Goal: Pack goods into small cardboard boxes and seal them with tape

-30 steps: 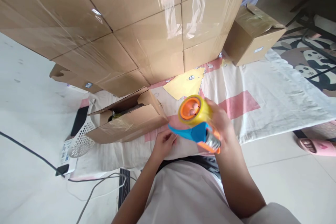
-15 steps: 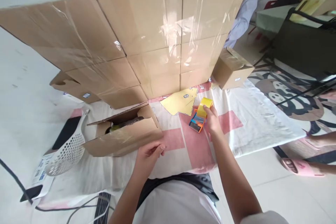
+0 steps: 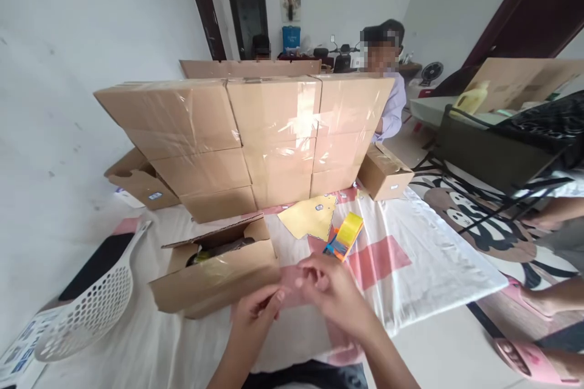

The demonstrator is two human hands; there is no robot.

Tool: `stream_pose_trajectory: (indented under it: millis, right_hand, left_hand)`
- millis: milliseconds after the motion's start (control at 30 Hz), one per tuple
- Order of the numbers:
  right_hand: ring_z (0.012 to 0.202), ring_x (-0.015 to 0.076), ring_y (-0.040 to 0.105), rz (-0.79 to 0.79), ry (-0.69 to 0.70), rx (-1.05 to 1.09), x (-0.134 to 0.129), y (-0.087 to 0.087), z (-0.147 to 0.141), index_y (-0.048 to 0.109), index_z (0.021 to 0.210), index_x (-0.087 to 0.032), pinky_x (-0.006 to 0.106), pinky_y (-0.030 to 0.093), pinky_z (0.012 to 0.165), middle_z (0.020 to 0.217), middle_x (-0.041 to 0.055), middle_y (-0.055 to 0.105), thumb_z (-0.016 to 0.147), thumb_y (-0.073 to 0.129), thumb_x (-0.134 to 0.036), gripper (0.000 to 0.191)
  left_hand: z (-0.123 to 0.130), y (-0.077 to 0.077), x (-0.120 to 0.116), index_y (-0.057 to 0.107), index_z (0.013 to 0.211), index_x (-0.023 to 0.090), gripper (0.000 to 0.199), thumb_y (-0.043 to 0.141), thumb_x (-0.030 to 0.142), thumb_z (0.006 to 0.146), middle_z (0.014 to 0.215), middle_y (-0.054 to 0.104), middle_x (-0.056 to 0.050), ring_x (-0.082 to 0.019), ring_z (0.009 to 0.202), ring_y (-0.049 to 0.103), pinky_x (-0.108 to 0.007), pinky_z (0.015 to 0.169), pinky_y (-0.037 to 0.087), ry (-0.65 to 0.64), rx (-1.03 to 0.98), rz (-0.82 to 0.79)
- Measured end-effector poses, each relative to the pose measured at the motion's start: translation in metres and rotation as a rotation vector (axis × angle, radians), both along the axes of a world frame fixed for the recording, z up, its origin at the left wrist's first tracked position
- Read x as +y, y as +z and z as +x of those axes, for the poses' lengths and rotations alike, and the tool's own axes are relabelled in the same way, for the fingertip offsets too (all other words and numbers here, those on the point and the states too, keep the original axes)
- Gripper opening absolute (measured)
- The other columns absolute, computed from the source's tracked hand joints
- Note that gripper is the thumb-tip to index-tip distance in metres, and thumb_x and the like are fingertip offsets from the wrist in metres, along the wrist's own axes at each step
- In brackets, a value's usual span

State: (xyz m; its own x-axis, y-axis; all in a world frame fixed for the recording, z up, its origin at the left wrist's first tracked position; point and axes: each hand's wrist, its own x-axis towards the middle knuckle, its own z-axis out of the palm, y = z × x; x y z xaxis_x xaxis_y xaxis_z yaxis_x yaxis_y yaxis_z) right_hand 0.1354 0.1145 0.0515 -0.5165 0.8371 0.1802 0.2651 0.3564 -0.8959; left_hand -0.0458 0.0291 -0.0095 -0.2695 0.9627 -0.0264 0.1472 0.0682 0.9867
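Note:
My left hand point(image 3: 259, 309) is closed in a pinch just in front of the open cardboard box point(image 3: 219, 276); whatever lies between thumb and fingertips is too small to make out. Close to its right, my right hand point(image 3: 335, 292) has its fingers curled together, slightly blurred, and I cannot see what they hold. Beyond the right hand, an orange and blue tape dispenser with a yellow roll point(image 3: 350, 230) lies on the cloth. A pale yellow sheet with a jagged edge point(image 3: 308, 217) rests behind it. Dark contents show inside the open box.
A wall of taped cartons point(image 3: 278, 134) stands across the back of the table. Smaller cartons flank it, one at right point(image 3: 385, 173) and one at left point(image 3: 141, 179). A white perforated basket point(image 3: 91, 310) sits at left. A person point(image 3: 395, 103) is behind the cartons.
My right hand has let go of the tape dispenser and moved left, close to my left hand. The dispenser now lies on the cloth. The view has tilted up.

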Motion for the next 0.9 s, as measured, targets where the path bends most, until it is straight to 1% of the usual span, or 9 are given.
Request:
stream_pose_trajectory:
  millis: [67,167,267,333,467,600,767,833,900]
  right_hand:
    - [0.071,0.0154,0.060,-0.086,0.071,0.015,-0.016,-0.001,-0.023,0.074,0.094,-0.021,0.027,0.044,0.065,0.080,0.0013,0.070,0.088,0.065,-0.029,0.013]
    - [0.066,0.0140,0.057,-0.150,0.011,0.091,-0.032,-0.011,-0.047,0.074,0.082,-0.018,0.025,0.042,0.060,0.073,0.0016,0.068,0.087,0.065,-0.028,0.014]
    - [0.065,0.0153,0.060,-0.211,-0.063,0.181,-0.043,-0.019,-0.059,0.076,0.085,-0.018,0.025,0.044,0.059,0.073,0.0040,0.071,0.085,0.068,-0.033,0.018]
    - [0.067,0.0173,0.063,-0.269,-0.080,0.241,-0.049,-0.021,-0.064,0.077,0.088,-0.018,0.026,0.048,0.060,0.074,0.0058,0.073,0.085,0.069,-0.039,0.023]
    - [0.067,0.0187,0.066,-0.308,-0.060,0.301,-0.057,-0.029,-0.072,0.077,0.083,-0.017,0.027,0.051,0.062,0.071,0.0064,0.071,0.087,0.067,-0.045,0.030]
    - [0.056,0.0146,0.058,-0.185,-0.104,0.303,-0.059,-0.040,-0.077,0.075,0.077,-0.018,0.024,0.045,0.054,0.061,0.0026,0.066,0.089,0.065,-0.042,0.029]
    - [0.051,0.0116,0.048,0.139,-0.122,0.222,-0.064,-0.037,-0.079,0.068,0.072,-0.019,0.023,0.036,0.049,0.059,-0.0005,0.059,0.086,0.061,-0.026,0.017]
    - [0.050,0.0111,0.047,0.229,-0.138,0.223,-0.066,-0.035,-0.078,0.064,0.071,-0.020,0.023,0.035,0.049,0.059,-0.0017,0.057,0.082,0.060,-0.020,0.012]
    - [0.049,0.0109,0.046,0.245,-0.159,0.234,-0.068,-0.034,-0.077,0.062,0.071,-0.021,0.022,0.035,0.048,0.058,-0.0026,0.055,0.078,0.060,-0.017,0.008]
  left_hand:
    - [-0.001,0.006,-0.004,0.082,0.090,0.018,0.044,0.065,0.058,0.086,0.056,0.061,-0.002,-0.013,0.052,0.049,-0.022,0.051,0.043,0.012,0.025,0.050]
    - [-0.005,0.016,-0.012,0.083,0.089,0.020,0.039,0.066,0.054,0.087,0.066,0.070,-0.005,-0.016,0.058,0.057,-0.026,0.061,0.053,0.042,0.037,0.118]
    - [-0.008,0.021,-0.020,0.083,0.088,0.021,0.035,0.068,0.053,0.086,0.081,0.077,-0.007,-0.022,0.073,0.067,-0.030,0.073,0.058,0.123,0.019,0.160]
    - [-0.009,0.022,-0.024,0.083,0.088,0.022,0.037,0.068,0.055,0.085,0.087,0.078,-0.008,-0.024,0.079,0.069,-0.032,0.076,0.059,0.186,0.010,0.169]
    - [-0.010,0.025,-0.029,0.084,0.087,0.021,0.041,0.068,0.059,0.084,0.085,0.078,-0.008,-0.023,0.073,0.069,-0.032,0.074,0.061,0.233,0.007,0.181]
    - [-0.012,0.021,-0.032,0.084,0.089,0.022,0.040,0.069,0.059,0.082,0.089,0.080,-0.008,-0.026,0.082,0.074,-0.033,0.077,0.063,0.273,0.008,0.207]
    - [-0.022,0.008,-0.032,0.083,0.097,0.022,0.040,0.070,0.057,0.082,0.102,0.080,-0.009,-0.029,0.095,0.076,-0.036,0.082,0.064,0.274,0.058,0.191]
    - [-0.031,0.006,-0.032,0.081,0.106,0.023,0.043,0.071,0.057,0.081,0.111,0.078,-0.009,-0.030,0.104,0.074,-0.037,0.089,0.063,0.346,0.075,0.160]
    - [-0.038,0.007,-0.033,0.080,0.109,0.023,0.047,0.071,0.058,0.080,0.116,0.077,-0.008,-0.030,0.110,0.072,-0.038,0.093,0.061,0.456,0.079,0.133]
